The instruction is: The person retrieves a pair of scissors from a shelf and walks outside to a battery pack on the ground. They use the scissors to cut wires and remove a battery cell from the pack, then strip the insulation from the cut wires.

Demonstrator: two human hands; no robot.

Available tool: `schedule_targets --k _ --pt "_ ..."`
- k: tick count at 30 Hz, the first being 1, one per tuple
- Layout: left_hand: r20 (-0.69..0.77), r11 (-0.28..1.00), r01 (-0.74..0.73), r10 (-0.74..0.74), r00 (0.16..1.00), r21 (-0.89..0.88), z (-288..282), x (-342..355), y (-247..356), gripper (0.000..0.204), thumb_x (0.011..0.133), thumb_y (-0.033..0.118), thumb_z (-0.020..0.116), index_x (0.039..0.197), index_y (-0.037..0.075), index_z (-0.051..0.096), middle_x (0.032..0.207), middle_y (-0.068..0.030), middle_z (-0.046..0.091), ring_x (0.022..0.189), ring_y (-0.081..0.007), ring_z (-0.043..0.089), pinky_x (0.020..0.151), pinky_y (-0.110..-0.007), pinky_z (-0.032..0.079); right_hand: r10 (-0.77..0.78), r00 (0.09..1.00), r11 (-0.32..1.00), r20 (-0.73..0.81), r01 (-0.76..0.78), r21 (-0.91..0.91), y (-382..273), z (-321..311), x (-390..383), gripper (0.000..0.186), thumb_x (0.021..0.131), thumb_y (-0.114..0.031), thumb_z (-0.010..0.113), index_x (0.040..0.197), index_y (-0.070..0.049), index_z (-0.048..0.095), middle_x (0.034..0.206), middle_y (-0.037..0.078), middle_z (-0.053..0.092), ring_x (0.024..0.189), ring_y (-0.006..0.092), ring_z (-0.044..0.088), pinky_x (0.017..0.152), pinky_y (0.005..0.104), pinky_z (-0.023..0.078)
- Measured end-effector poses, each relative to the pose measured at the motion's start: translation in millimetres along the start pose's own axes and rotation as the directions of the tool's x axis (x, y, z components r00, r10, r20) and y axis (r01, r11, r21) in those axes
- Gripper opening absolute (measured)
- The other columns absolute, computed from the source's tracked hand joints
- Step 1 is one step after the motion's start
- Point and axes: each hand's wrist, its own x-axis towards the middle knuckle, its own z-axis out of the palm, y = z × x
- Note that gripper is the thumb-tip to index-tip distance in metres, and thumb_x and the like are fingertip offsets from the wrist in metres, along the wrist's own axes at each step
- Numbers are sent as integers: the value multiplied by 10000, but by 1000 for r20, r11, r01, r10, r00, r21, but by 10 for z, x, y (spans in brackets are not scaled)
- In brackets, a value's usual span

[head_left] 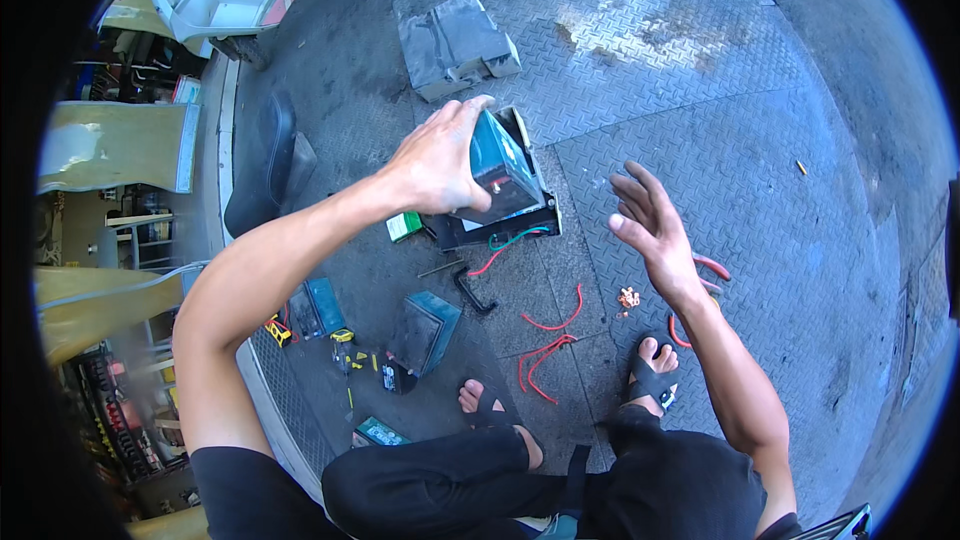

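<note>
My left hand [440, 162] is closed around a teal-and-black block battery [505, 165], thumb on the near side and fingers over its far edge. The battery sits tilted in or just above an open dark case [545, 218]; how deep it sits is hidden. Red and green wires [505, 243] come out at the near side of the case. Off to the right, my right hand [650, 230] hovers over the floor with fingers apart, holding nothing. Under its wrist lie red-handled pliers [712, 267], partly hidden by my forearm.
A grey box-shaped cover [455, 40] lies beyond the case. Nearer me are another battery [425, 332], a bent black bar [473, 292], loose red wires [540, 358] and small copper-coloured pieces [628, 298]. A black seat [265, 170] and shelving edge the left side.
</note>
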Motion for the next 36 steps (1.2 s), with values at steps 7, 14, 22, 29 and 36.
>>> schedule_targets --k 7,14,22,29,36 --pt "-8 995 -20 21 1000 96 384 577 -382 1214 608 226 929 1657 24 353 1432 -241 564 1386 -432 551 1197 -489 449 48 997 999 -61 -50 -18 4 -211 -99 784 1001 -197 766 1662 3 393 1596 221 563 1529 326 497 1310 468 343" --pt "-33 992 -45 49 998 122 730 829 -654 1223 648 247 944 1680 44 321 1423 -230 559 1387 -431 539 1193 -508 440 101 994 977 -40 -107 -185 239 -232 -146 577 1012 -168 742 1527 23 564 1441 170 702 1396 254 624 1254 419 422" --pt "-160 984 -97 122 980 151 871 755 -792 1270 711 274 973 1731 71 244 1620 -273 463 1518 -438 460 1271 -520 388 125 968 520 -216 -249 -817 668 -663 -513 600 929 -62 726 1493 40 549 1326 209 712 1290 395 660 1151 500 486" --pt "-741 970 -145 -49 670 -196 1058 -568 -759 509 908 72 788 1390 6 639 1289 -196 712 1207 -365 699 1047 -438 555 52 982 184 -179 -186 -965 1109 -875 -1341 816 858 -51 767 1584 67 415 1549 352 457 1409 545 496 1200 563 427" --pt "-253 739 35 -274 928 -673 2400 -2364 -274 339 911 28 761 1241 11 684 1043 -133 709 929 -268 718 846 -386 584 -23 995 110 -93 -90 -990 1268 -1012 -1326 790 833 -66 838 1521 25 461 1452 319 533 1343 530 520 1131 589 456"
